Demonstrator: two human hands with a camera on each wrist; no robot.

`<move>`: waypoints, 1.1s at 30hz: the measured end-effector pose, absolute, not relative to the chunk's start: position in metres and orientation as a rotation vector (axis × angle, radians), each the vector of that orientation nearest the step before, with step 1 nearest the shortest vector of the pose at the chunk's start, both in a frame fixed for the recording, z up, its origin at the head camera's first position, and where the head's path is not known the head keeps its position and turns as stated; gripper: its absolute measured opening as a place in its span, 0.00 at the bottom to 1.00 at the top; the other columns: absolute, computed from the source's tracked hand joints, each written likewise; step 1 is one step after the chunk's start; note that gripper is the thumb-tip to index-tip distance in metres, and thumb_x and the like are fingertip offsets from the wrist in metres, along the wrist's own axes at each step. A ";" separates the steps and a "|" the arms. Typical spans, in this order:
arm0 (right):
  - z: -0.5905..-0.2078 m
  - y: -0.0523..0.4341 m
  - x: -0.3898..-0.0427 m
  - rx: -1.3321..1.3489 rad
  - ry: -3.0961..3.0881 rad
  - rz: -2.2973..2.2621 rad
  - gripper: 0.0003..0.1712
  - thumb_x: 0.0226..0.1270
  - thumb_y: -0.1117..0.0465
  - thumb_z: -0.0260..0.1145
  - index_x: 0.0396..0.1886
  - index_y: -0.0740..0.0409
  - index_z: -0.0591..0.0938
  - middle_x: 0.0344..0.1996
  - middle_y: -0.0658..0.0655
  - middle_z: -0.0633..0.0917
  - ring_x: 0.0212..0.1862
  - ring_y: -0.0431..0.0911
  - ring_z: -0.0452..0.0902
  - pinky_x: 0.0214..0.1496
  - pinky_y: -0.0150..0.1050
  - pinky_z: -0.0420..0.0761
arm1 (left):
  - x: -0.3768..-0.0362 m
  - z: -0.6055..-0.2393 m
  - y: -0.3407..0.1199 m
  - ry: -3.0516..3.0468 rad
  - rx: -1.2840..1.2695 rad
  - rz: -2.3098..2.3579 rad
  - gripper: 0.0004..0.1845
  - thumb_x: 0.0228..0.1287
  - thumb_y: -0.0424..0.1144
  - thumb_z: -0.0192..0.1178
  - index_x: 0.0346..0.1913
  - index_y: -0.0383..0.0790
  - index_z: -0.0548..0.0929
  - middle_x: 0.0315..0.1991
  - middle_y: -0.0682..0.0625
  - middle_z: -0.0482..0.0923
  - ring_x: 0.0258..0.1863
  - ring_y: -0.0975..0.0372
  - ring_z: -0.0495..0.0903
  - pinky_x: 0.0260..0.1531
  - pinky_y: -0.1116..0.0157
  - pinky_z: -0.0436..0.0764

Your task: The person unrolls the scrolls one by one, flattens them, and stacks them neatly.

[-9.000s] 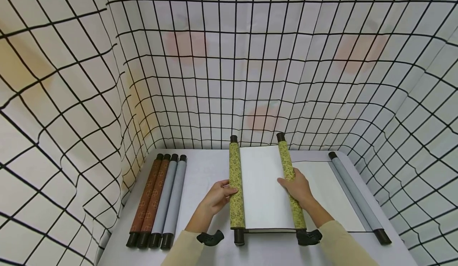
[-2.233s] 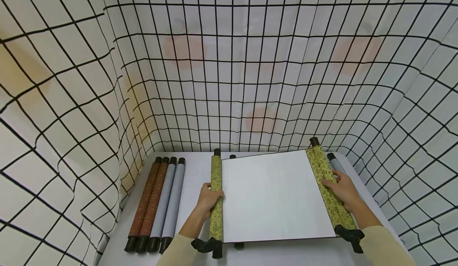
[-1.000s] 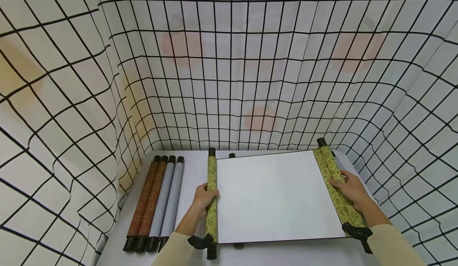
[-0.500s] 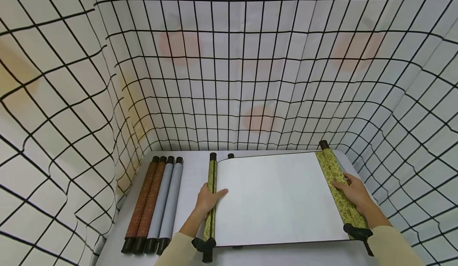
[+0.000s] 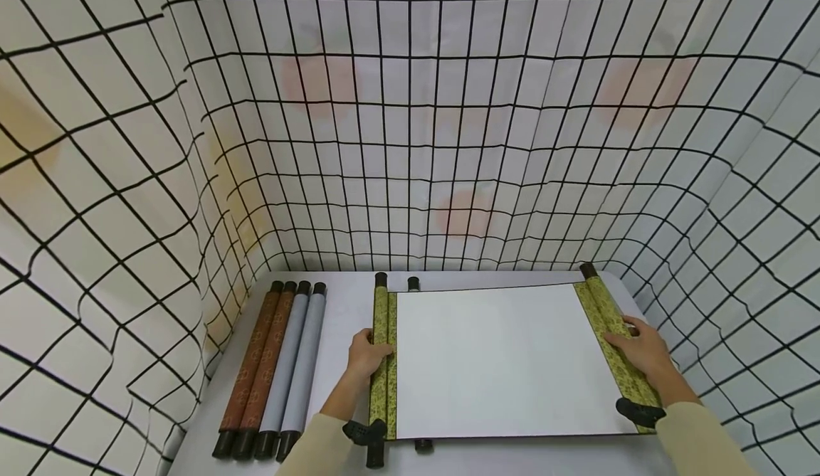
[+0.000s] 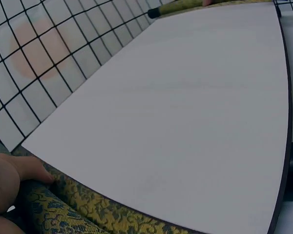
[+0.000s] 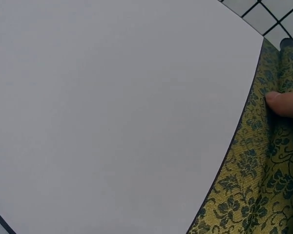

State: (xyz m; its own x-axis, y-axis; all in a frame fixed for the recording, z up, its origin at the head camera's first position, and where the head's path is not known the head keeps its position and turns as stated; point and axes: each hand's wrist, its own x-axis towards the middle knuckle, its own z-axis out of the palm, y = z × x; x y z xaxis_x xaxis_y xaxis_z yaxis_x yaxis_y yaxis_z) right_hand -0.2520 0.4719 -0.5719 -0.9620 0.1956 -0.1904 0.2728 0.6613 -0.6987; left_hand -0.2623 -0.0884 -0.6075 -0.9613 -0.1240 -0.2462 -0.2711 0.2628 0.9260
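A hanging scroll (image 5: 500, 362) with white paper is spread between two rollers covered in yellow-green floral brocade. My left hand (image 5: 366, 353) grips the left roller (image 5: 379, 319), thumb on top; a strip of brocade (image 6: 102, 209) shows between roller and paper in the left wrist view. My right hand (image 5: 645, 351) holds the right roller (image 5: 605, 298), its thumb (image 7: 283, 103) pressing the brocade beside the roller. The paper is nearly flat between them. Beneath it, black knobs (image 5: 423, 446) of another roller stick out at front and back; the rest is hidden.
Left of the scroll, two brown rolled scrolls (image 5: 256, 362) and two grey-blue ones (image 5: 301, 369) lie side by side on the white table (image 5: 339, 298). Black grid netting (image 5: 435, 141) over white cloth encloses the table at the back and both sides.
Over nine seconds the rollers have moved apart, left and right, unrolling the paper and covering the grey scroll below. Lately the left end has unrolled to its brocade strip, and the paper has come lower.
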 end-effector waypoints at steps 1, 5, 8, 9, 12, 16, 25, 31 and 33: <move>-0.574 0.473 -0.252 0.407 2.784 -1.194 0.53 0.76 0.39 0.62 0.80 0.73 0.53 0.70 0.85 0.56 0.67 0.80 0.56 0.58 0.72 0.68 | -0.263 -0.608 -0.089 2.397 -0.380 1.801 0.38 0.62 0.31 0.68 0.71 0.20 0.66 0.62 0.26 0.71 0.58 0.35 0.74 0.51 0.43 0.79; -0.584 0.474 -0.253 0.468 2.857 -1.159 0.49 0.76 0.42 0.64 0.76 0.74 0.59 0.68 0.85 0.61 0.63 0.79 0.62 0.54 0.70 0.72 | -0.264 -0.613 -0.093 2.437 -0.384 1.804 0.35 0.58 0.32 0.71 0.67 0.22 0.73 0.52 0.32 0.78 0.48 0.42 0.80 0.42 0.49 0.83; -0.595 0.473 -0.257 0.482 2.928 -1.053 0.46 0.78 0.43 0.62 0.75 0.75 0.61 0.66 0.85 0.64 0.62 0.79 0.63 0.55 0.71 0.71 | -0.264 -0.617 -0.095 2.507 -0.383 1.750 0.34 0.56 0.34 0.73 0.65 0.24 0.76 0.50 0.35 0.79 0.47 0.43 0.80 0.41 0.49 0.83; -0.598 0.472 -0.258 0.488 2.936 -1.027 0.46 0.78 0.43 0.61 0.76 0.75 0.60 0.66 0.85 0.64 0.63 0.79 0.62 0.56 0.72 0.69 | -0.264 -0.618 -0.095 2.546 -0.371 1.716 0.34 0.56 0.35 0.74 0.64 0.23 0.77 0.50 0.35 0.80 0.47 0.43 0.81 0.41 0.48 0.83; -0.607 0.469 -0.262 0.518 2.948 -0.951 0.46 0.80 0.42 0.59 0.77 0.74 0.59 0.68 0.83 0.63 0.65 0.80 0.59 0.59 0.72 0.67 | -0.264 -0.622 -0.094 2.660 -0.322 1.620 0.33 0.57 0.37 0.75 0.63 0.23 0.79 0.49 0.36 0.82 0.48 0.42 0.81 0.43 0.47 0.83; -0.615 0.469 -0.266 0.551 2.939 -0.861 0.45 0.80 0.43 0.57 0.79 0.72 0.58 0.70 0.83 0.61 0.66 0.81 0.58 0.57 0.73 0.69 | -0.263 -0.623 -0.091 2.773 -0.221 1.502 0.31 0.58 0.40 0.75 0.60 0.23 0.81 0.45 0.38 0.83 0.43 0.46 0.82 0.41 0.48 0.83; -0.630 0.467 -0.273 0.477 3.005 -0.561 0.38 0.79 0.53 0.59 0.73 0.78 0.63 0.64 0.85 0.60 0.61 0.84 0.55 0.50 0.80 0.61 | -0.262 -0.629 -0.090 2.864 -0.134 1.400 0.35 0.58 0.45 0.74 0.64 0.27 0.78 0.45 0.41 0.79 0.40 0.51 0.79 0.39 0.49 0.80; -0.630 0.466 -0.280 0.489 3.005 -0.565 0.38 0.77 0.56 0.60 0.75 0.75 0.59 0.66 0.85 0.56 0.63 0.84 0.51 0.51 0.80 0.58 | -0.265 -0.630 -0.088 2.890 -0.083 1.370 0.36 0.59 0.49 0.74 0.65 0.29 0.78 0.44 0.42 0.76 0.36 0.54 0.74 0.34 0.53 0.76; -0.628 0.466 -0.281 0.492 2.985 -0.575 0.39 0.76 0.56 0.61 0.76 0.73 0.58 0.66 0.85 0.56 0.63 0.84 0.51 0.52 0.80 0.58 | -0.266 -0.632 -0.088 2.887 -0.080 1.378 0.36 0.59 0.48 0.75 0.64 0.29 0.77 0.43 0.42 0.75 0.35 0.54 0.73 0.33 0.53 0.75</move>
